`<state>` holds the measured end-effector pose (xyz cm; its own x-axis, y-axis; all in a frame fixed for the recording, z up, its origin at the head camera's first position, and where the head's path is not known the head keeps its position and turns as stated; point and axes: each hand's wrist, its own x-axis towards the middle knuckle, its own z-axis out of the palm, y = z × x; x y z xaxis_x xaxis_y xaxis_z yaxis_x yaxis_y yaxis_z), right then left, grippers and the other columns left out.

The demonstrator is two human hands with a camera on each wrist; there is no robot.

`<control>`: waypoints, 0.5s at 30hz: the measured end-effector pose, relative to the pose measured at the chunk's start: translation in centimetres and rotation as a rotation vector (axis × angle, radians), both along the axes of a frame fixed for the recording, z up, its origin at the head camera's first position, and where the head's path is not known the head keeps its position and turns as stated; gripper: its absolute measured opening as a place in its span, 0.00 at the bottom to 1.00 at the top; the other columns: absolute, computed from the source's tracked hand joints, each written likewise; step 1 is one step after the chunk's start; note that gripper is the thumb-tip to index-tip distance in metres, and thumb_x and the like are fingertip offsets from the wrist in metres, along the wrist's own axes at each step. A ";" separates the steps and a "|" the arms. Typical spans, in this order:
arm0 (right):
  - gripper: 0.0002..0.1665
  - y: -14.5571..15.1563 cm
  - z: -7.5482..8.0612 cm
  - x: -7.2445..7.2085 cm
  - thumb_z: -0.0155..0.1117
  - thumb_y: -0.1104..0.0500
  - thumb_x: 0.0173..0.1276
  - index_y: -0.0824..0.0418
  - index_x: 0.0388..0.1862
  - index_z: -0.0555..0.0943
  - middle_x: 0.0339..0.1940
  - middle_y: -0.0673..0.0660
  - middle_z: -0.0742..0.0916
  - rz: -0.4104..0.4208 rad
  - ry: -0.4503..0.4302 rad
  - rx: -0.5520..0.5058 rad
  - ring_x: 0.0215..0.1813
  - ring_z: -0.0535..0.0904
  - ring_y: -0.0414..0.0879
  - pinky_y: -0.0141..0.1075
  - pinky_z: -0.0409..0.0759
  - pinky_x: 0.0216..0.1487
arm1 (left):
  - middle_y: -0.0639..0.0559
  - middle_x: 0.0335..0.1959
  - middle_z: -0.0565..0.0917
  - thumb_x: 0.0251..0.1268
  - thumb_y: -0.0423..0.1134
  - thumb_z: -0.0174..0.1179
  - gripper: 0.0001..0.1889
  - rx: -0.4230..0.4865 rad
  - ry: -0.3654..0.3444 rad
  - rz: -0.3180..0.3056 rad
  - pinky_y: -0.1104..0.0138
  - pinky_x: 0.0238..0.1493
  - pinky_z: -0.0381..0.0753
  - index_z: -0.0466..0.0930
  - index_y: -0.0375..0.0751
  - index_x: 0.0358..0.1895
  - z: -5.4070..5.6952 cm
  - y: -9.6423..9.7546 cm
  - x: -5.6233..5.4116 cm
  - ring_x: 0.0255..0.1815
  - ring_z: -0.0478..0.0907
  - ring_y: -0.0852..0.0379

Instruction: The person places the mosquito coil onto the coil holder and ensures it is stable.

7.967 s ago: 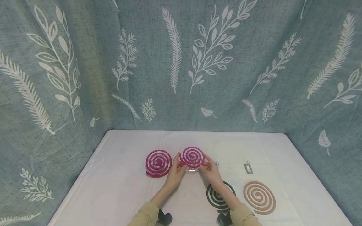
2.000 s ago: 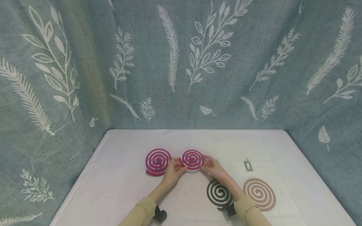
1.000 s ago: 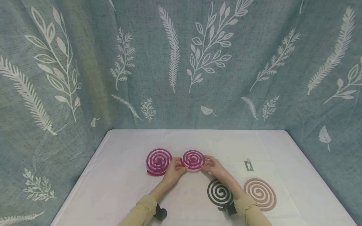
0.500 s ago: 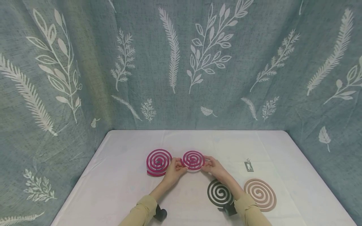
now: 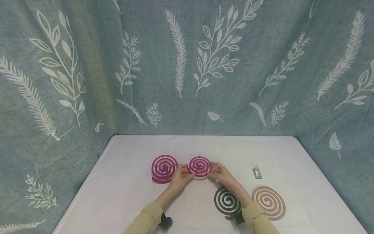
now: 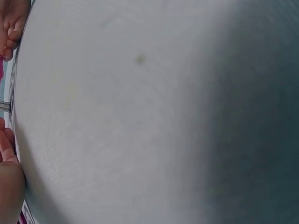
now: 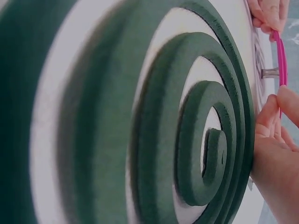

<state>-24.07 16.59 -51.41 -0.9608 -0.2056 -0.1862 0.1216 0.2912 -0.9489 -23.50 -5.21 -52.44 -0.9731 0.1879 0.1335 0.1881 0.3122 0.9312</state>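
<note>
A magenta mosquito coil (image 5: 199, 166) is pinched at its left edge by my left hand (image 5: 179, 179) and at its right edge by my right hand (image 5: 222, 176). In the right wrist view this coil (image 7: 282, 60) is seen edge-on, with a metal coil stand (image 7: 269, 73) reaching up to its middle; I cannot tell whether the coil is fixed on it. Another magenta coil (image 5: 164, 168) lies just left of my left hand, with a stand partly visible under its centre. A dark green coil (image 5: 228, 200) is below my right wrist, partly covered by it.
A tan coil (image 5: 267, 201) lies flat right of the green one. Beyond it a metal stand (image 5: 258, 177) sits with its prong up. Black wrist cameras hang under both forearms. White cloth covers the table (image 5: 96, 195); a leaf-patterned curtain (image 5: 187, 113) surrounds it.
Since eight seconds ago, both hands have lowered the magenta coil, which now hides the stand beneath it. My right hand covers a stand seen earlier. During the last two seconds the hands barely move.
</note>
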 end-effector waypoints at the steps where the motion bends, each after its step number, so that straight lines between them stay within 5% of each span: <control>1: 0.37 0.0 0.0 0.0 0.62 0.61 0.64 0.67 0.70 0.60 0.29 0.49 0.79 0.001 0.001 -0.005 0.34 0.71 0.41 0.31 0.70 0.38 | 0.35 0.37 0.80 0.61 0.31 0.61 0.25 0.002 -0.003 0.000 0.60 0.47 0.81 0.62 0.22 0.56 0.0 0.0 0.0 0.41 0.81 0.42; 15: 0.38 0.1 0.2 0.0 0.60 0.62 0.66 0.68 0.71 0.57 0.30 0.49 0.79 0.032 0.014 -0.032 0.34 0.71 0.41 0.31 0.70 0.38 | 0.39 0.37 0.80 0.60 0.34 0.63 0.26 -0.004 -0.007 -0.011 0.70 0.44 0.80 0.63 0.25 0.56 0.0 -0.2 0.1 0.39 0.80 0.48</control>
<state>-24.07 16.72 -51.25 -0.9560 -0.2419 -0.1659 0.0996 0.2646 -0.9592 -23.40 -5.42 -52.43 -0.9718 0.1995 0.1257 0.1849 0.3139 0.9313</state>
